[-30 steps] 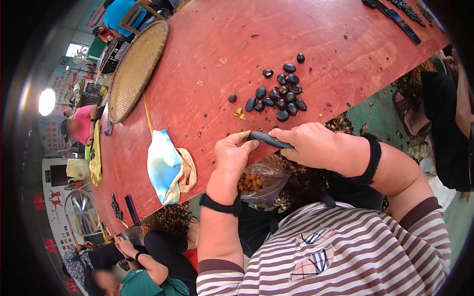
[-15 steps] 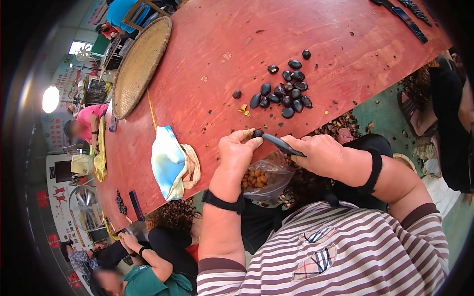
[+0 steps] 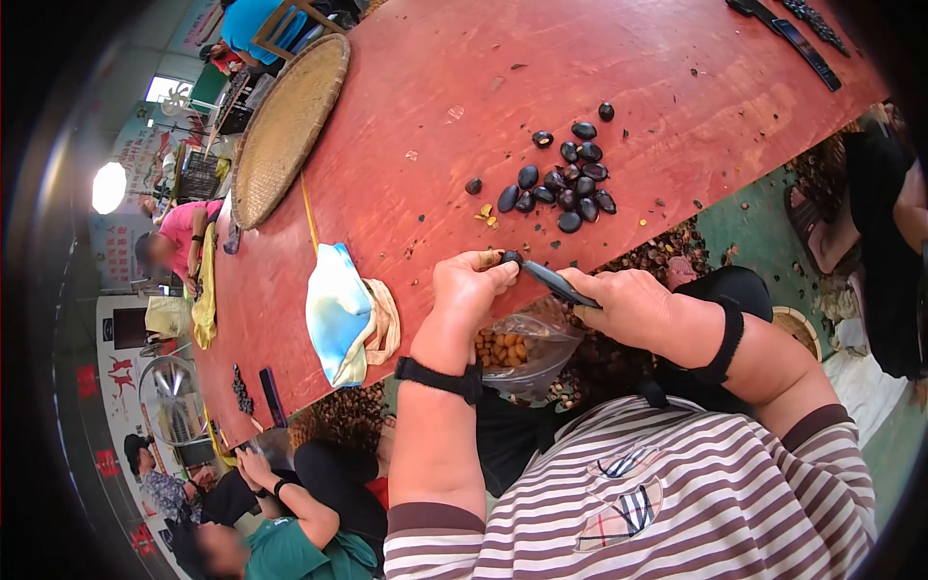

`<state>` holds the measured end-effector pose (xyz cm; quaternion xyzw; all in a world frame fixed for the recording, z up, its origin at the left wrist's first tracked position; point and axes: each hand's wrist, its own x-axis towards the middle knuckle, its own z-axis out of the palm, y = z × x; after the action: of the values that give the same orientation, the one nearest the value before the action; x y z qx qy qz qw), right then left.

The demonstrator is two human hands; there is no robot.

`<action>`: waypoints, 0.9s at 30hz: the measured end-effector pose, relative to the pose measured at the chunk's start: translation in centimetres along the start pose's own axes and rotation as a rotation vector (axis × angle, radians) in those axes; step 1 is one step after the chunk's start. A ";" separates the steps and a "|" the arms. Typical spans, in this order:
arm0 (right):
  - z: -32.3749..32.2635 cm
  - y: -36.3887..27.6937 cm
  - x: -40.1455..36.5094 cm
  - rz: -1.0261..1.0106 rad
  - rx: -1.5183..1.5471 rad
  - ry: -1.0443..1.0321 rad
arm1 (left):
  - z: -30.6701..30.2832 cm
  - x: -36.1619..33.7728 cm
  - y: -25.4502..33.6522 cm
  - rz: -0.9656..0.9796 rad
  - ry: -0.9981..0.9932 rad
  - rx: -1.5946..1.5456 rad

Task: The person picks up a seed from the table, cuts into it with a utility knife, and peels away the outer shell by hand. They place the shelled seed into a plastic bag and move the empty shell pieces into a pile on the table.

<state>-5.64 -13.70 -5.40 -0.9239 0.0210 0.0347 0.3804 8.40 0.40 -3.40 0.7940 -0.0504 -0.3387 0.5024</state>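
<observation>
Above the near edge of the red table [image 3: 435, 164], my left hand [image 3: 469, 288] pinches a dark nut [image 3: 511, 257] between thumb and fingers. My right hand [image 3: 630, 305] is wrapped round a small dark-grey knife [image 3: 559, 284], its tip end touching or very close to the nut. Glossy black nuts [image 3: 569, 221] lie in a loose pile just beyond my hands, with yellow bits [image 3: 485, 215] of shell or kernel beside them. Below my hands, a clear plastic bag [image 3: 543, 365] holds yellow-orange kernels [image 3: 501, 350].
A blue-and-white cloth bag [image 3: 338, 314] and a large woven tray [image 3: 290, 130] are on the left. Black strips [image 3: 807, 53] lie at the far right corner. A person in green [image 3: 309, 541] sits at lower left; another in pink [image 3: 181, 229] is farther off. Shells cover the floor.
The whole view has shifted slightly, so the table's contents appear a little lower and to the right. Both hands keep their hold on the nut and the knife.
</observation>
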 end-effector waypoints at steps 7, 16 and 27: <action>-1.0 0.4 -0.1 0.095 0.013 -0.016 | -0.1 -0.3 0.5 0.007 -0.002 0.043; -0.8 -1.4 4.0 -0.016 -0.080 0.146 | -0.5 -2.2 -2.1 0.090 0.038 -0.137; -0.2 -2.0 3.0 -0.079 0.143 0.204 | -0.8 -6.1 -4.2 0.058 -0.042 -0.612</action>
<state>-2.47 -12.46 -4.08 -0.8932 0.0257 -0.0761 0.4424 3.10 5.65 -3.73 0.5968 0.0208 -0.3401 0.7265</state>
